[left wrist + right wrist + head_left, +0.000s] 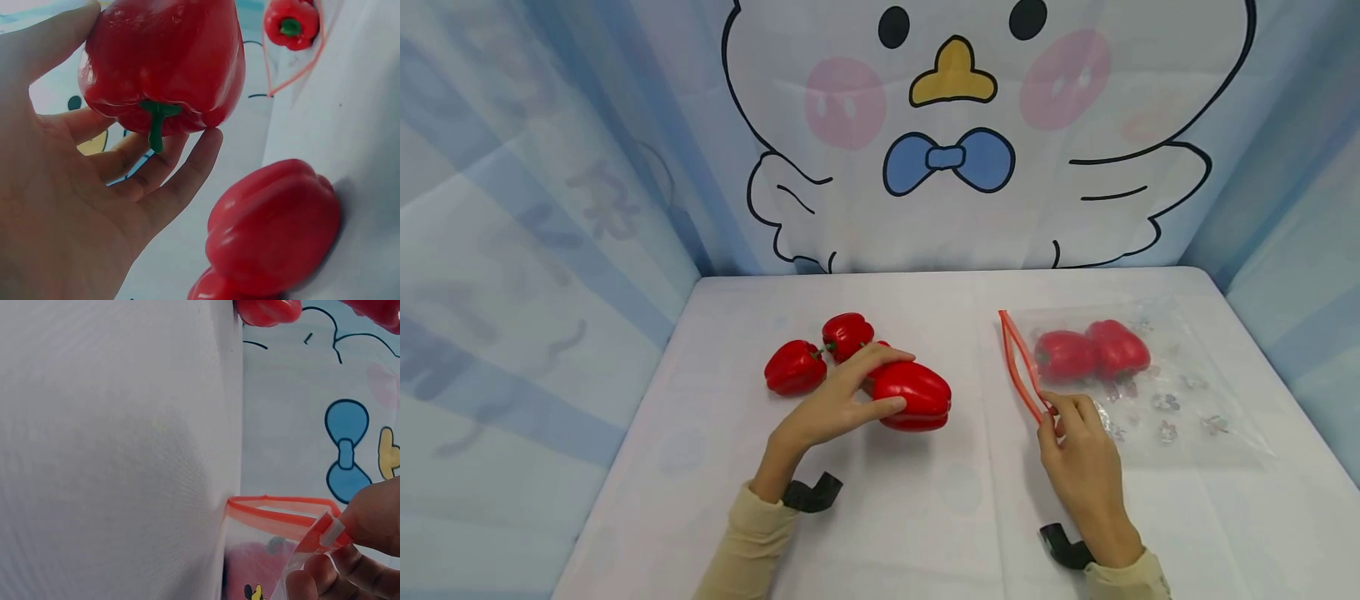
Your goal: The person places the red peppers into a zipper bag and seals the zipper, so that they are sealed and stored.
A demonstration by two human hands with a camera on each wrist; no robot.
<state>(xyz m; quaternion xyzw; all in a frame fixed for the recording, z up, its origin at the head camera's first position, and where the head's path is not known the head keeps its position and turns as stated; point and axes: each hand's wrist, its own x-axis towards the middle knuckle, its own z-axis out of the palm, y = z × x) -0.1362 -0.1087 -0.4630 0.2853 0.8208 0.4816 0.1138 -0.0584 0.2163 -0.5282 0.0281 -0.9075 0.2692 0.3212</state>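
My left hand (842, 404) grips a red bell pepper (917, 392) by its sides, thumb on one side and fingers on the other. In the left wrist view this pepper's green stem (157, 122) points back toward the palm, and the pepper is off the table. At the right, my right hand (1082, 458) pinches the orange zip edge (275, 515) of a clear plastic bag (1210, 392) between thumb and fingers. The bag's mouth is parted. Two bell peppers lie inside it, one at the left (1063, 356) and one at the right (1120, 348).
Left of the held pepper, a red bell pepper (793, 367) and another behind it (847, 333) lie on the white table (700, 467). A further red piece is mostly hidden behind the left hand. A cartoon-printed cloth (955, 225) hangs behind the table.
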